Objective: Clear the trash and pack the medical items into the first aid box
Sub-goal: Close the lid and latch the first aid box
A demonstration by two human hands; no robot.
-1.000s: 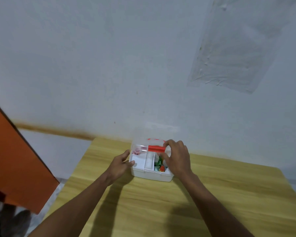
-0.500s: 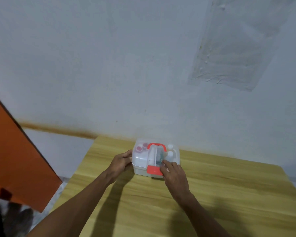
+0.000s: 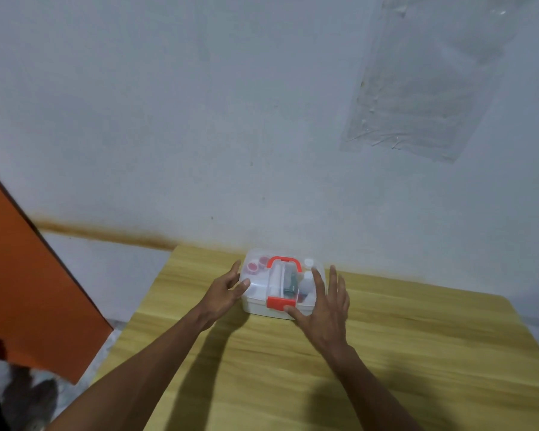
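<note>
The first aid box (image 3: 259, 301) is white with a clear lid, a red handle (image 3: 284, 261) on top and a red latch (image 3: 279, 302) at the front. It stands closed near the far edge of the wooden table (image 3: 386, 353). Bottles and small items show through the lid. My left hand (image 3: 224, 290) rests against the box's left side, thumb on the lid. My right hand (image 3: 324, 301) lies flat on the box's right front corner, fingers spread, thumb beside the latch.
A grey-white wall (image 3: 262, 119) rises right behind the table. An orange panel (image 3: 28, 290) stands at the left, beyond the table's left edge. The floor (image 3: 28, 396) shows at the lower left.
The lid has come down from open to closed and the red latch now sits at the front. My right hand has shifted from the latch to the right front corner, fingers spread.
</note>
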